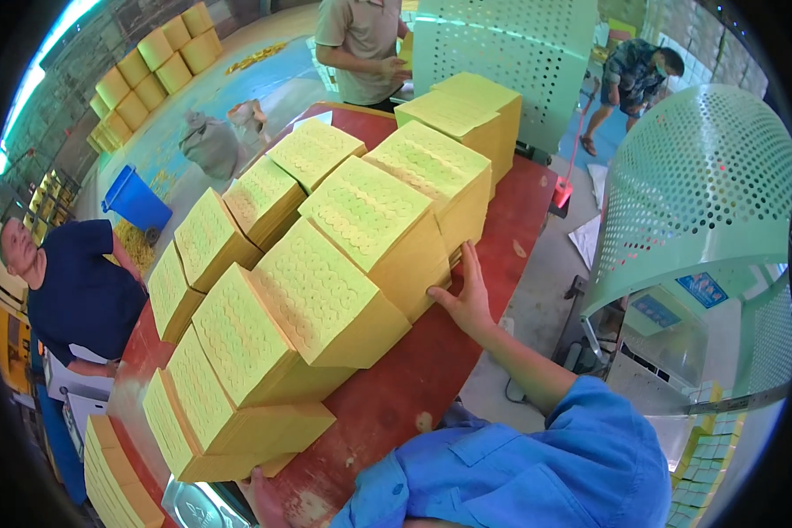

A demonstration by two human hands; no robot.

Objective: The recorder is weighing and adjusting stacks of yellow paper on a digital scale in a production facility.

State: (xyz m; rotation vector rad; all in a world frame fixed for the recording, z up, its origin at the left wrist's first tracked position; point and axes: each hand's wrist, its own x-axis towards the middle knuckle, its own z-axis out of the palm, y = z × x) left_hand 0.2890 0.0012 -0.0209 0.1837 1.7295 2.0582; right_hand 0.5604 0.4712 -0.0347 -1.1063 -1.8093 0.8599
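Observation:
Tall stacks of yellow paper sheets with embossed round patterns stand in two rows on a red table [361, 422]. My right hand [468, 297] is open, thumb and fingers spread against the side of a middle stack [374, 211] in the nearer row. My left hand [264, 497] is low beside the near-end stack [238, 418]; only part of it shows, and its fingers are mostly hidden. Another paper stack [326, 290] stands between the hands, pressed up to its neighbours. The farther row [207, 238] runs behind, with a narrow gap between rows.
A perforated green machine guard [704, 176] curves up at the right; another perforated panel [502, 62] stands at the table's far end. One person [79, 282] stands left, another [361, 53] at the far end, a third [634, 84] farther back. A blue bin [138, 198] stands beyond.

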